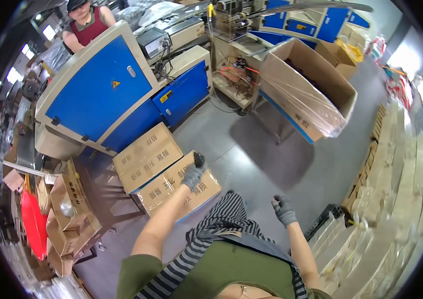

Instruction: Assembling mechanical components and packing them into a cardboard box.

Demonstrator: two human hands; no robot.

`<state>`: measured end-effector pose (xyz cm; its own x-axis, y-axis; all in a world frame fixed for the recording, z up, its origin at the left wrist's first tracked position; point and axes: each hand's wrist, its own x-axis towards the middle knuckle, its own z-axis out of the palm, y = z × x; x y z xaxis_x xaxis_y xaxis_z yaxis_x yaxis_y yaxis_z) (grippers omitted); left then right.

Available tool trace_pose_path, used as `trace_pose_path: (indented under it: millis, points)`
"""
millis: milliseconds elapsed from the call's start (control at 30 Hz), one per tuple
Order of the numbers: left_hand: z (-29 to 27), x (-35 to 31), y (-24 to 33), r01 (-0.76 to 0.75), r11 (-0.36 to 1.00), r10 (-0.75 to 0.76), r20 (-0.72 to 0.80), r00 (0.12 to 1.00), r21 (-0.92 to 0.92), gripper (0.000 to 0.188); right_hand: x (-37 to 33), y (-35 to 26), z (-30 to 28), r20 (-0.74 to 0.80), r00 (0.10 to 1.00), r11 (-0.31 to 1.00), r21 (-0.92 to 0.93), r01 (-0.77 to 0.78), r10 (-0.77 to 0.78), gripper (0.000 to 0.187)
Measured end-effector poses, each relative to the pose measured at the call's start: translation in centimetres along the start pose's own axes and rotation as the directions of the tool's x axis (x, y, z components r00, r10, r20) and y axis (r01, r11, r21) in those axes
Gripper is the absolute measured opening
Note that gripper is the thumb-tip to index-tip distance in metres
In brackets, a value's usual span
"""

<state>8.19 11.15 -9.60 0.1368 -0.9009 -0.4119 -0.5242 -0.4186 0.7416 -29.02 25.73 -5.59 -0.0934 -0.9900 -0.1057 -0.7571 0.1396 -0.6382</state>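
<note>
i see the near carton (164,193) lying on its flat side — smooth brown cardboard, glossy on top, long axis slanting lower left to upper right, beside a matching carton (147,155). my left hand (194,176), in ribbed grey knit, is over its top; i can't tell its finger spread or grip. my right hand (284,211) hangs apart — fingers half-bent, visibly holding nothing.

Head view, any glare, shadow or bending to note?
In the head view, white glare on the floor and a dark shadow below the open carton; in the head view, the pale stack at right curves with the fisheye, and the corners go black.
</note>
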Motion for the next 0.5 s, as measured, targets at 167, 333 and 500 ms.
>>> trace_pose_path:
  millis: [167, 333, 500]
  points:
    - [-8.2, 20.9, -4.5, 0.090, 0.853, 0.132, -0.379, 0.916, 0.514, 0.032, 12.6, -2.0, -1.2, 0.069, 0.981, 0.982, -0.046, 0.183, -0.180, 0.024]
    - [-13.0, 36.7, -0.1, 0.285, 0.746, 0.014, -0.442, 0.897, 0.602, 0.031, 16.9, 4.8, -1.0, 0.346, 0.915, 0.934, -0.348, -0.079, 0.207, 0.032]
    - [-15.4, 47.9, 0.8, 0.439, 0.830, -0.272, -0.438, 0.857, 0.344, 0.037, 24.2, 8.7, -0.5, 0.497, 0.764, 0.863, -0.483, -0.150, 0.411, 0.029]
